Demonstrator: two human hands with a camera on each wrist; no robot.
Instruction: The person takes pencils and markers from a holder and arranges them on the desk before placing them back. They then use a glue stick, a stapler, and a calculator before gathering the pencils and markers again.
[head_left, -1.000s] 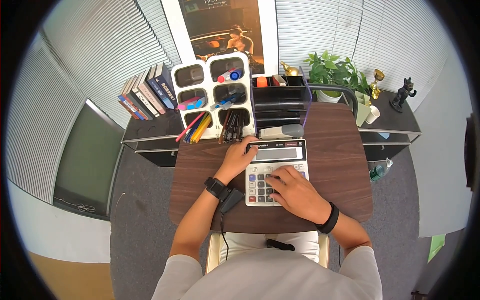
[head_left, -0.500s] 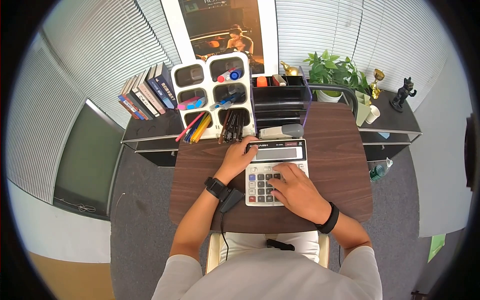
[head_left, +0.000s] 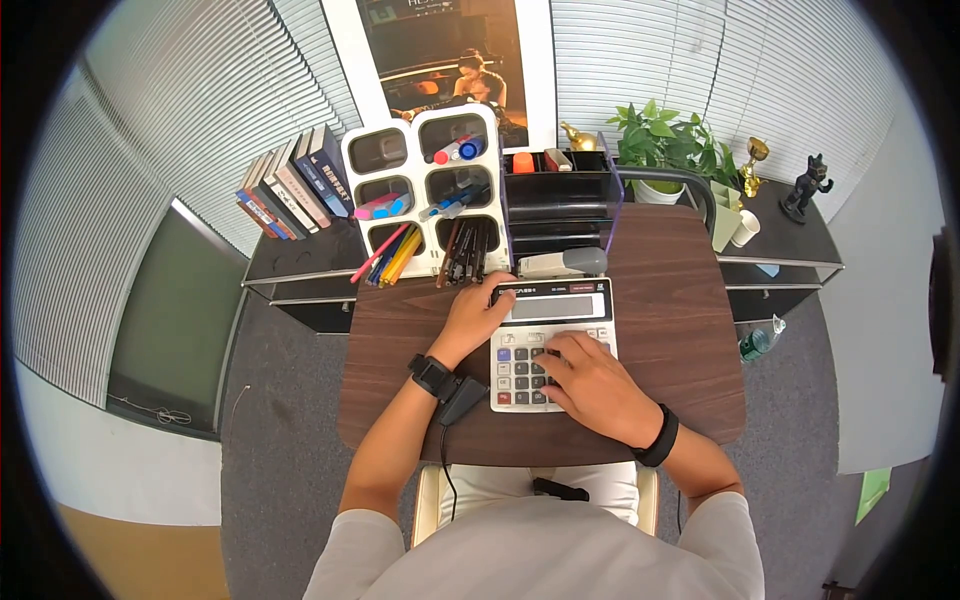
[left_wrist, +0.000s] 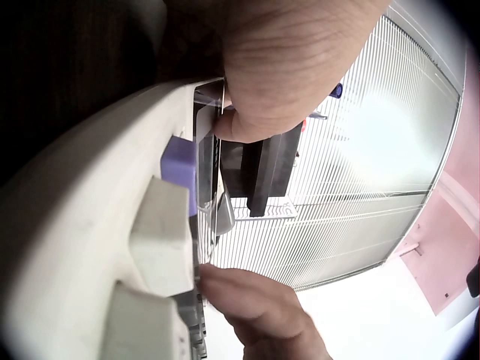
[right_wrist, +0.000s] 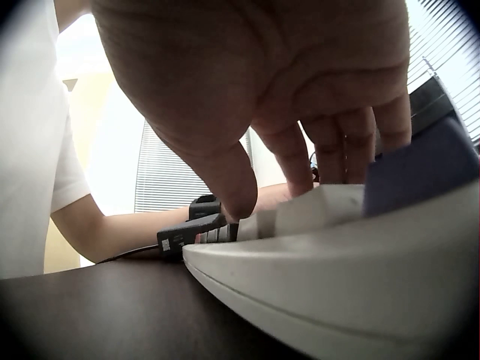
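A white desktop calculator (head_left: 507, 341) lies flat on the dark wooden desk (head_left: 680, 300), its display at the far end. My left hand (head_left: 475, 320) rests at its upper left corner, thumb on the frame beside the display; in the left wrist view the thumb of the left hand (left_wrist: 289, 67) touches that edge. Over the right side of the keypad is my right hand (head_left: 595, 385), fingers bent loosely downward. From the right wrist view, the fingertips of the right hand (right_wrist: 262, 97) hang at the keys; whether one is pressed cannot be told.
Behind the calculator lies a grey and white stapler-like object (head_left: 562, 263). A white organizer (head_left: 432, 203) with pens and pencils stands at the back left, beside a dark tiered tray (head_left: 560, 190). Books (head_left: 295, 185) and a potted plant (head_left: 660, 145) stand on side cabinets.
The right hand's fingers have shifted slightly over the keypad, moving up and then back down a little. My left hand has stayed in place.
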